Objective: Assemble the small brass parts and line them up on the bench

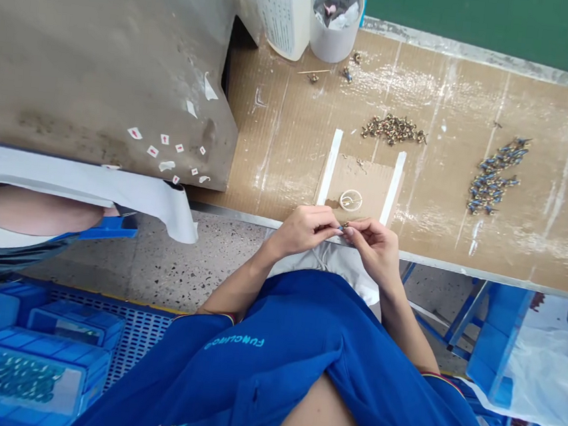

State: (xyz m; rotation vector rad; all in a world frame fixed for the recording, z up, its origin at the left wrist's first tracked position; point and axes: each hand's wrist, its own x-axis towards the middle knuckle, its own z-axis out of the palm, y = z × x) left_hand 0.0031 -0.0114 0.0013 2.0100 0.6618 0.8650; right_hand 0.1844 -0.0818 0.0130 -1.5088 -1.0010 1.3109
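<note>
Apparently terrazzo floor [184, 257] beneath a workbench [509, 275]

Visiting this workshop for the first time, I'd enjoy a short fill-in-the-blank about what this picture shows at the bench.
The left hand and right hand pinch one small ____ part at the bench's edge.
Two ____ tape strips lie on the bench.
The blue-tipped parts lie to the ____ of the brass-coloured pile.
The person's shirt is ____.

Missing words: metal; white; right; blue.

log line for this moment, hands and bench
left hand: pinching small brass fitting | right hand: pinching same fitting | cardboard bench top: brass fitting pile, blue-tipped fitting pile
</note>
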